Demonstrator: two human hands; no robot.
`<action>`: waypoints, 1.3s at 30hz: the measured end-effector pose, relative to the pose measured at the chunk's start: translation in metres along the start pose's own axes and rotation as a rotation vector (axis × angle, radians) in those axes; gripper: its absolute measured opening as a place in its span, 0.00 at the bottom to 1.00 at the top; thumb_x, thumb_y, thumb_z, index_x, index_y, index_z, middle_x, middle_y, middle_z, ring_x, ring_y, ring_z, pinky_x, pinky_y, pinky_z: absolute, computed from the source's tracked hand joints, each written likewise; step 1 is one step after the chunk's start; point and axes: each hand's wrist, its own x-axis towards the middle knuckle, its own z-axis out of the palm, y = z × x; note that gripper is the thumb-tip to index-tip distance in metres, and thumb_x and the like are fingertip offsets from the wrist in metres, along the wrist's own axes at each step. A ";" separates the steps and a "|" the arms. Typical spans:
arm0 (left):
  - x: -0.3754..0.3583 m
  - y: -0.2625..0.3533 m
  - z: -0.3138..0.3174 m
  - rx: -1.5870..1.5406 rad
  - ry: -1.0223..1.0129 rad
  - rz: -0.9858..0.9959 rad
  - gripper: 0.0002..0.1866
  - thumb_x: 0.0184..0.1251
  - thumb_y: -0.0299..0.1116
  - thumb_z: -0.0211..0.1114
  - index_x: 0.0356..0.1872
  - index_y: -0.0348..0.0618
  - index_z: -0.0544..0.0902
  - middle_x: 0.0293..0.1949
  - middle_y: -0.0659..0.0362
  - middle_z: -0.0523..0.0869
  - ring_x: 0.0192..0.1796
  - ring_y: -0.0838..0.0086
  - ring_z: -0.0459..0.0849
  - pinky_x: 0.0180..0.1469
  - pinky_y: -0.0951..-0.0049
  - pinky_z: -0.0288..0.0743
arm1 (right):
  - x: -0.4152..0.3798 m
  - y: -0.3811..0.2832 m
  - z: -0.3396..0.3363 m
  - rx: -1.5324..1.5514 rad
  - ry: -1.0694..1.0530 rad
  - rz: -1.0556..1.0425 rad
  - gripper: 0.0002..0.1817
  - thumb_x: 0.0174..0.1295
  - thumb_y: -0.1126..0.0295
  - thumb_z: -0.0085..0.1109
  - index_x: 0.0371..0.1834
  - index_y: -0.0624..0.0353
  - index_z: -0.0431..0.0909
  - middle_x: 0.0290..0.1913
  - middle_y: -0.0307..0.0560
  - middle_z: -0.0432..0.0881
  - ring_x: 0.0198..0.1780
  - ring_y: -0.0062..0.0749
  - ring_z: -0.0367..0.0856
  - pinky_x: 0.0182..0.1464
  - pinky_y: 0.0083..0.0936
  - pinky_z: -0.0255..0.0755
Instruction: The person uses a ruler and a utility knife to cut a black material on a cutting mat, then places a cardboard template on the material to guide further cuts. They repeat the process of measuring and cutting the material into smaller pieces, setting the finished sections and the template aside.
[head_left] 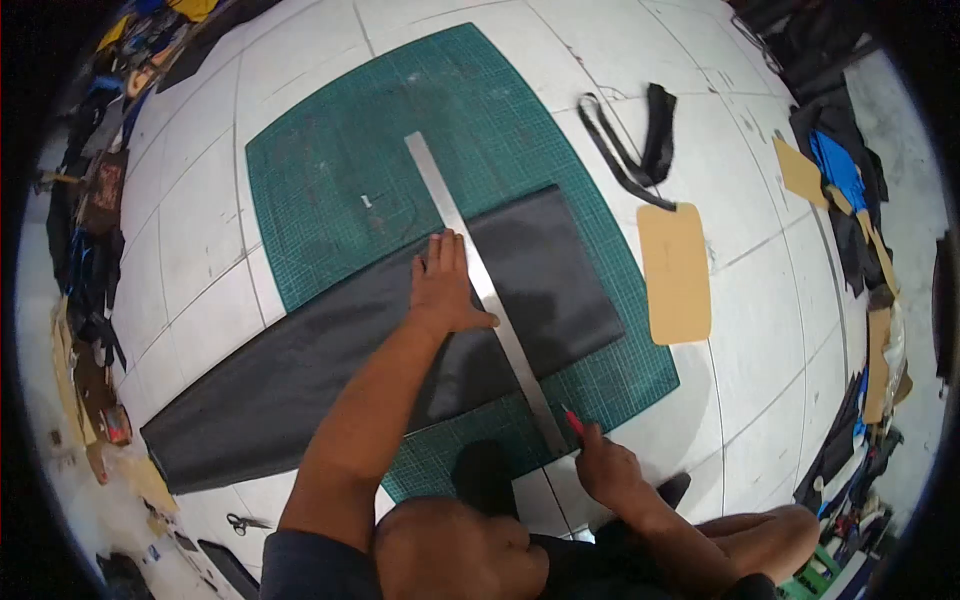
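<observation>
My left hand (440,290) lies spread and flat on the black fabric (270,380), with fingertips and thumb against a long steel ruler (426,168). The ruler runs across the fabric, and both its ends reach past the fabric onto the green cutting mat (330,170). Closed around a red utility knife (573,421) is my right hand (608,470), near the mat's lower edge. The knife's tip points toward the ruler's near end and appears just to its right. Part of the fabric extends off the mat to the left, over the tiles.
A tan rounded card (676,275) lies right of the mat, below a black strap (657,135). Scissors (246,523) rest on the floor at lower left. Fabric scraps and card pieces (800,172) line both sides. My knees and feet are close to the mat's near edge.
</observation>
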 end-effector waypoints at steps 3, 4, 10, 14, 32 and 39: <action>-0.001 0.000 -0.002 0.031 -0.017 -0.002 0.79 0.37 0.71 0.80 0.81 0.31 0.42 0.83 0.44 0.45 0.85 0.50 0.40 0.81 0.43 0.45 | 0.002 -0.034 -0.050 0.072 0.119 -0.087 0.15 0.69 0.68 0.51 0.54 0.61 0.62 0.33 0.72 0.84 0.37 0.71 0.85 0.42 0.62 0.77; 0.000 0.000 -0.004 0.034 -0.021 0.007 0.79 0.37 0.71 0.80 0.81 0.31 0.42 0.83 0.44 0.45 0.85 0.50 0.40 0.81 0.43 0.45 | 0.020 -0.042 -0.057 0.093 0.173 -0.129 0.16 0.69 0.68 0.53 0.54 0.61 0.62 0.32 0.72 0.84 0.36 0.72 0.84 0.41 0.62 0.77; 0.001 -0.003 0.002 0.012 0.042 0.020 0.79 0.35 0.71 0.81 0.80 0.31 0.45 0.82 0.43 0.47 0.85 0.49 0.42 0.80 0.42 0.48 | 0.142 -0.116 -0.067 0.094 0.492 -0.410 0.18 0.68 0.69 0.56 0.53 0.63 0.61 0.29 0.66 0.84 0.33 0.68 0.86 0.34 0.55 0.79; 0.000 -0.006 0.003 -0.019 0.074 0.045 0.79 0.33 0.71 0.82 0.80 0.30 0.47 0.81 0.42 0.49 0.84 0.48 0.45 0.80 0.40 0.49 | 0.205 -0.150 -0.091 0.178 0.601 -0.387 0.16 0.65 0.70 0.58 0.52 0.60 0.66 0.42 0.63 0.84 0.44 0.64 0.85 0.48 0.56 0.78; 0.004 -0.007 0.005 0.004 0.020 0.040 0.80 0.35 0.74 0.79 0.80 0.29 0.44 0.82 0.41 0.46 0.85 0.49 0.41 0.80 0.39 0.47 | 0.297 -0.112 -0.212 -0.385 0.347 -0.739 0.20 0.57 0.72 0.69 0.50 0.59 0.73 0.39 0.60 0.85 0.48 0.60 0.84 0.52 0.49 0.77; 0.001 -0.009 0.003 -0.026 0.013 0.056 0.79 0.36 0.73 0.79 0.80 0.30 0.44 0.82 0.40 0.46 0.85 0.48 0.41 0.79 0.38 0.48 | 0.208 -0.136 -0.194 -0.016 0.553 -0.303 0.26 0.65 0.50 0.69 0.50 0.59 0.69 0.39 0.62 0.85 0.42 0.63 0.86 0.42 0.50 0.78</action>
